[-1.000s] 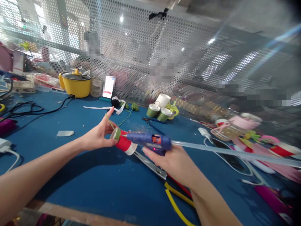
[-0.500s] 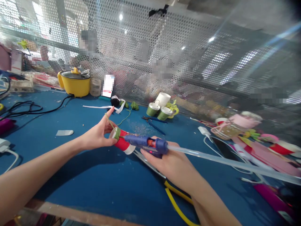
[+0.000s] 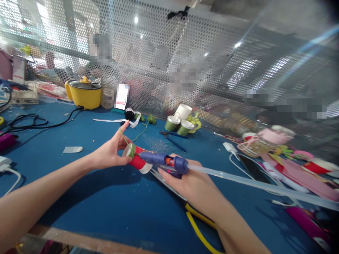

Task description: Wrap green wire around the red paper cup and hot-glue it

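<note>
My left hand [image 3: 112,150] grips a small red paper cup [image 3: 138,163] lying tilted on its side, its rim towards the left. Green yarn [image 3: 131,151] wraps part of the cup near that rim, and a strand runs up over my fingers. My right hand [image 3: 192,180] is closed around a blue hot glue gun [image 3: 161,159] with a red light lit and a long clear glue stick [image 3: 251,181] out of its back. The gun's nozzle points at the yarn; whether it touches is hard to tell. Yellow-handled scissors [image 3: 202,217] lie partly under my right hand.
Blue pliers [image 3: 174,139] lie beyond the cup, near small green-wrapped cups [image 3: 172,122]. A green yarn ball [image 3: 151,119] and white ribbon [image 3: 108,120] sit further back. A yellow electric pot [image 3: 86,95] stands back left. Phone, cables and a pink-lidded jar [image 3: 265,143] crowd the right.
Almost nothing differs. The glue gun and my right hand have shifted very slightly to the left; my left hand still grips the cup in the same place.
</note>
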Tool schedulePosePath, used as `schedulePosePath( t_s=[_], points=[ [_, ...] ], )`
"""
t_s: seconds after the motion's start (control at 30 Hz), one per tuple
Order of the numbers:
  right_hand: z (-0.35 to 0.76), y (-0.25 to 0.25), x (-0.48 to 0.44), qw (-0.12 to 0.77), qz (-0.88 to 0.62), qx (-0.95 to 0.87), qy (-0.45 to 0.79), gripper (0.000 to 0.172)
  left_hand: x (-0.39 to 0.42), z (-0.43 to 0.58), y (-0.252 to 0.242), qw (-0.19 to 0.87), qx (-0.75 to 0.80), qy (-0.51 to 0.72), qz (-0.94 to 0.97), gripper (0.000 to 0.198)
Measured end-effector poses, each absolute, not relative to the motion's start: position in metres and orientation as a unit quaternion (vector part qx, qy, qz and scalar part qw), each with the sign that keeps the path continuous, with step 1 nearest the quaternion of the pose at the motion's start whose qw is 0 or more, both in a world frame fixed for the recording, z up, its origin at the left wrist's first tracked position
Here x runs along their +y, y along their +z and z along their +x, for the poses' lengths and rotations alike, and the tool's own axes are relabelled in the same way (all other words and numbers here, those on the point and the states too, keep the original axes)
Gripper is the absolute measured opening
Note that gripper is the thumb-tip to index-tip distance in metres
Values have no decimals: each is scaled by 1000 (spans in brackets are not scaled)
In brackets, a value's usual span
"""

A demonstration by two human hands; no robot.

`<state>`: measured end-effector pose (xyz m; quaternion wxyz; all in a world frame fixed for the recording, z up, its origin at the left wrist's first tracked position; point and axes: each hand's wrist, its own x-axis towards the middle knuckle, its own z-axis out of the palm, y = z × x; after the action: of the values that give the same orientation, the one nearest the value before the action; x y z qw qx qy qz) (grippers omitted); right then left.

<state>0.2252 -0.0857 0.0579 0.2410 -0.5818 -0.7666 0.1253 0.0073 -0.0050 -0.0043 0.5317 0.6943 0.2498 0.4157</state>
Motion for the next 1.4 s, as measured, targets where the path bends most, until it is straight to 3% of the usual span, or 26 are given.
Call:
schedulePosePath(
  t_s=[0.63,1.4],
  points=[
    [227,62,-80,255,-563,-779,107,10,-5,4,-8,511,203,399,734,105],
    [219,66,-92,213,-581,-771,152,16,-3,5,-5,526,240,400,711,104]
  ],
)
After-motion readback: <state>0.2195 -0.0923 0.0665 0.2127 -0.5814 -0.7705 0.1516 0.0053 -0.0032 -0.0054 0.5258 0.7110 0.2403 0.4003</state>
